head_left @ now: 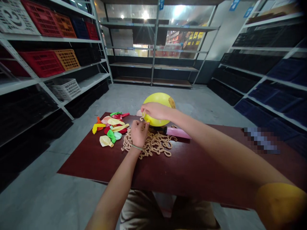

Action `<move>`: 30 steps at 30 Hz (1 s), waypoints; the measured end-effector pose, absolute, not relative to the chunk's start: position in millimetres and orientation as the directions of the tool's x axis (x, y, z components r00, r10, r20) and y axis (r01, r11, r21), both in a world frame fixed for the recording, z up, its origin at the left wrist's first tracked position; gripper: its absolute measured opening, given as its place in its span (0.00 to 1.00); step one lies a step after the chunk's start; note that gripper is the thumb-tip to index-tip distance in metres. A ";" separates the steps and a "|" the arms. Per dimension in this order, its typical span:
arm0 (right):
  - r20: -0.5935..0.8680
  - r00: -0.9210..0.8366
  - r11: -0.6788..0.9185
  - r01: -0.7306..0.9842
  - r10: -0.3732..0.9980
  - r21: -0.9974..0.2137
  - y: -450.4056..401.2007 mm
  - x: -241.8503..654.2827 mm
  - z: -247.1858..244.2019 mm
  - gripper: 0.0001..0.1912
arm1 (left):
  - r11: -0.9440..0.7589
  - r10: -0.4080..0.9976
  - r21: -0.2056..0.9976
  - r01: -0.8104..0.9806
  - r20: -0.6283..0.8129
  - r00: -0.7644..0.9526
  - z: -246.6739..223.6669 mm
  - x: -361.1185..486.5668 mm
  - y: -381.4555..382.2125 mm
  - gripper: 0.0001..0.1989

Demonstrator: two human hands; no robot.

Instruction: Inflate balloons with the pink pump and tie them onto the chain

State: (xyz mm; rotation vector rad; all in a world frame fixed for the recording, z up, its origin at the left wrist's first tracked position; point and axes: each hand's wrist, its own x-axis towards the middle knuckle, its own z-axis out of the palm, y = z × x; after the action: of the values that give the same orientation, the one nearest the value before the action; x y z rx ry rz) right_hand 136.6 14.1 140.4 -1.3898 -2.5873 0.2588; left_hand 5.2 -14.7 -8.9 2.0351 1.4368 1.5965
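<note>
An inflated yellow balloon (157, 118) with a brown print sits beyond my hands, its neck close to the fingertips of my left hand (139, 132). That hand is closed in a pinch at the balloon's neck. My right hand (153, 109) reaches across in front of the balloon, fingers bent down and closed on a short tan curly strand (142, 117). Under and around my left wrist lies a heap of tan looped, rope-like strands (155, 143). A pink balloon pump (177, 132) with a black end lies just behind the heap, partly covered by my right forearm.
Several uninflated coloured balloons (115, 127) are spread on the left of the dark red table (182, 166). A blurred-out object (261, 140) lies at the right. Shelving with red crates (43, 64) stands left; dark crates (259, 60) fill shelves at right.
</note>
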 end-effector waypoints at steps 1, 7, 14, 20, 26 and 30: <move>0.068 -0.551 0.552 0.808 0.832 -0.206 10.8 137.9 136.9 0.12 | -0.511 0.738 0.628 0.587 0.670 -0.075 -9.4 4.9 -13.7 0.10; 0.083 -0.552 0.559 0.823 0.829 -0.101 4.3 144.5 124.0 0.11 | -0.570 0.676 0.565 0.596 0.735 -0.051 -8.3 4.7 -13.2 0.09; 0.134 -0.607 0.621 0.774 0.783 -0.126 13.7 149.1 116.8 0.09 | -0.637 0.683 0.630 0.444 0.728 -0.054 -7.2 3.5 -12.7 0.12; 0.173 -0.680 0.702 0.691 0.712 -0.175 2.3 155.7 117.4 0.12 | -0.574 0.765 0.753 0.323 0.633 -0.118 -4.3 3.4 -10.3 0.13; 0.304 -0.600 0.668 0.710 0.740 -0.224 -11.0 161.4 117.8 0.06 | -0.496 0.850 0.862 0.107 0.507 -0.141 -3.0 4.1 -9.3 0.12; 0.367 -0.580 0.662 0.733 0.728 -0.155 -19.6 169.6 112.5 0.09 | -0.334 0.936 0.934 -0.126 0.314 -0.156 -3.7 6.2 -5.5 0.14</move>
State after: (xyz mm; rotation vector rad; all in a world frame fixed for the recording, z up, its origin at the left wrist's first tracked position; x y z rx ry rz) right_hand 169.6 -19.6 112.5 -1.1467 -2.4802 -0.0192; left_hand 6.2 -5.5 -3.7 1.2627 1.0147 1.6208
